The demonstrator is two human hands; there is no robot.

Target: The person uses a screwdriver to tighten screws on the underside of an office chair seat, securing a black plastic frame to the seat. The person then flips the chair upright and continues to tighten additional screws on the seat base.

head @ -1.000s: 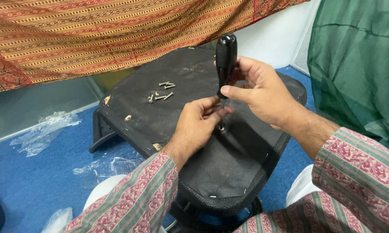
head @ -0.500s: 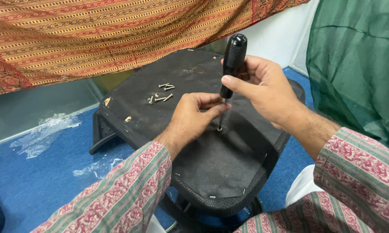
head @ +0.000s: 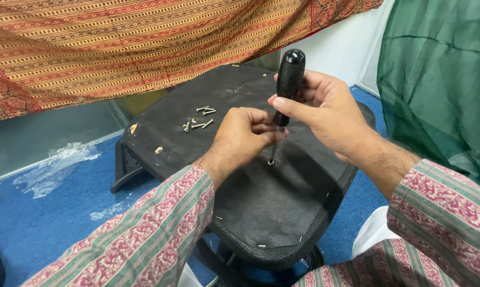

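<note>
Head view: right hand [head: 325, 114] is gripping a black-handled screwdriver [head: 289, 85] at centre frame, fingers and thumb wrapped around the lower part of the ribbed handle, shaft pointing straight down. Screwdriver tip is sitting on a screw [head: 270, 162] set in the black fabric underside of an upturned chair seat [head: 261, 212]. Left hand [head: 240, 135] is lying just left of the shaft, fingers curled in and pinching the metal shaft near the handle; fingertips are partly hidden behind the thumb of the other hand, so the exact contact point is unclear. Both forearms are entering from the bottom of the frame in striped red-and-green patterned sleeves [head: 144, 239].

Loose screws [head: 200, 118] are lying in a small group on the seat, upper left of the hands and well apart from them. Small pale chips [head: 158, 150] are showing on the left edge of the seat. Seat is resting on a blue floor [head: 43, 223], with crumpled clear plastic [head: 56, 165] at left. Striped orange cloth [head: 117, 48] is hanging across the top of the frame; green netting [head: 442, 79] is filling the upper right
</note>
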